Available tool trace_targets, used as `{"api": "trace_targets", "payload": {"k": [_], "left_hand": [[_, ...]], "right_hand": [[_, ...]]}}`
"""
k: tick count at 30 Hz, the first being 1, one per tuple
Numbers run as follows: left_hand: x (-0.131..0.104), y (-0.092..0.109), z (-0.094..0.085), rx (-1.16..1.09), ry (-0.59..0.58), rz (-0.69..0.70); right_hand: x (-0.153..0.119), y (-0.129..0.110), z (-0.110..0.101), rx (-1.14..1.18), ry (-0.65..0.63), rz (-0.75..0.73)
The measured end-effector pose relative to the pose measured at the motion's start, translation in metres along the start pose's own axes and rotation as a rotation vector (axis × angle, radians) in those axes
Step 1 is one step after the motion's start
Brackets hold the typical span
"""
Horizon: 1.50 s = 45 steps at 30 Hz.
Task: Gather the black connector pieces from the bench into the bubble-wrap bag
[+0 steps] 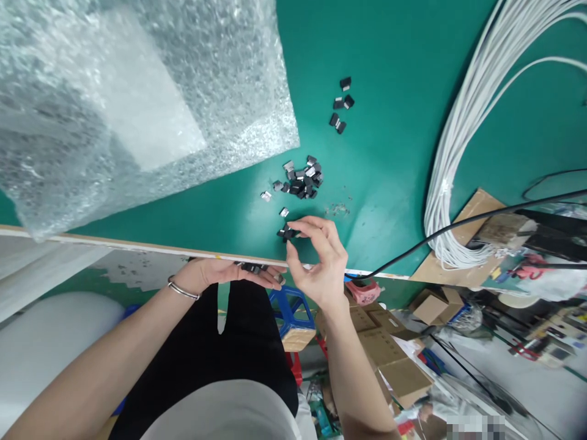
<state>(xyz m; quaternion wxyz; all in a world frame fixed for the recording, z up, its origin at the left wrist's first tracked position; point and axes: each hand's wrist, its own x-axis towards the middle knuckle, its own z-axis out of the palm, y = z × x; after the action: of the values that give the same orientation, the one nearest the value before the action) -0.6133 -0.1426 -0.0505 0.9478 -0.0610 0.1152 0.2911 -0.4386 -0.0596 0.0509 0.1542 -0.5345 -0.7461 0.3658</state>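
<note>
My left hand [233, 271] is palm up just under the front edge of the green table [385, 201], with several small black pieces lying in it. Close to the edge, the thumb and fingers of my right hand [321, 260] curve around a few small black pieces [287, 232]; the fingertips touch them. Behind it lies a loose pile of black pieces with silvery parts [305, 177]. Further back sit several more black pieces [338, 102]. A single silvery piece [284, 212] rests between the pile and my right hand.
Bubble wrap [238, 79] covers the table's left. At the right are a coil of white cable [454, 122], a black cable [403, 253] crossing the front edge, and cardboard [477, 205]. Below stand a blue stool [293, 308] and cardboard boxes [380, 348].
</note>
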Motion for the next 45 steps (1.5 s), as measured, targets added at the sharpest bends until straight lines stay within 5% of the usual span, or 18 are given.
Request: {"api": "trace_targets", "payload": {"k": [33,37,45], "left_hand": [[0.005,-0.003,0.001,-0.035,0.058,-0.035],[0.006,-0.004,0.001,-0.046,0.043,-0.027],[0.01,-0.008,0.003,-0.017,0.207,0.007]], "right_hand": [[-0.014,-0.001,0.003,-0.054,0.028,0.075],[-0.02,-0.004,0.006,-0.049,0.009,0.092],[-0.043,-0.02,0.011,0.016,-0.164,-0.012]]}}
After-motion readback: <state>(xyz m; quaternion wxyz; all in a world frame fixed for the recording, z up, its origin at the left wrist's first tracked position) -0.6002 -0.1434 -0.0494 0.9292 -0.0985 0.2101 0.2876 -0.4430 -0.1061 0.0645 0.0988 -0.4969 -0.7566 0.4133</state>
